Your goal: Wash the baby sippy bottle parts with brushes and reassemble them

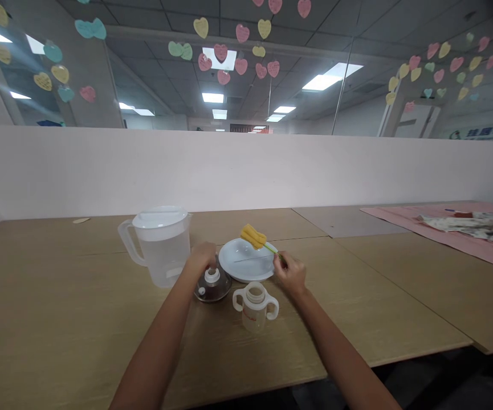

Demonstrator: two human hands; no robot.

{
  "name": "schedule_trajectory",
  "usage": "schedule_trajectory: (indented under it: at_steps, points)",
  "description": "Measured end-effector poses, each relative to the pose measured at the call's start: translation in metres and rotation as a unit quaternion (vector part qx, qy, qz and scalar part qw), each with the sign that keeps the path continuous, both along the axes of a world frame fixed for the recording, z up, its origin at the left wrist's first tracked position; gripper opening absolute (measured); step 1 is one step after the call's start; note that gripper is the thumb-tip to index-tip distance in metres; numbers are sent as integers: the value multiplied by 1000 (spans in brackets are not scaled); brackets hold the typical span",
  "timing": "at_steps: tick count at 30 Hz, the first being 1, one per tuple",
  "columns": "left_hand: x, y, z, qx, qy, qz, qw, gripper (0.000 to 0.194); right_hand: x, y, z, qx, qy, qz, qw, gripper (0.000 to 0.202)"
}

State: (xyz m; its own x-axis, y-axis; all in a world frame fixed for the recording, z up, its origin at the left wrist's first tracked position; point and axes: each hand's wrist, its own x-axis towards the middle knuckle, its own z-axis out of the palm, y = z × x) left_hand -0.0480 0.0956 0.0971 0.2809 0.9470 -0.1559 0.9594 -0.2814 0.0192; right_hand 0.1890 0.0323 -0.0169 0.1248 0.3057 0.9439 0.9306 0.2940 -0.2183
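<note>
In the head view, a yellow sponge brush (253, 236) was pinched by its thin handle in the right hand (291, 274), its head raised over the white plate (246, 265), apparently to keep drips there. The left hand (201, 259) was closed on the domed cap (212, 285) beside the pitcher (161, 245). The open handled bottle (255, 307) stood upright toward the near edge of the surface (58, 319).

Wooden table (79, 319) with jug (161, 245), plate (246, 263), handled bottle (255, 306) (uncapped).
</note>
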Motion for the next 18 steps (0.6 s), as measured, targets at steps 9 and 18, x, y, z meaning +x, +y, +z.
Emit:
schedule_trajectory:
  at_steps: [9,18]
  points:
    - [-2,-1,5,-14,38,-16,999,5,1,1,-1,3,-2,-1,1000,28]
    - [0,-3,6,-8,32,-14,999,9,0,0,-1,-14,5,-1,1000,29]
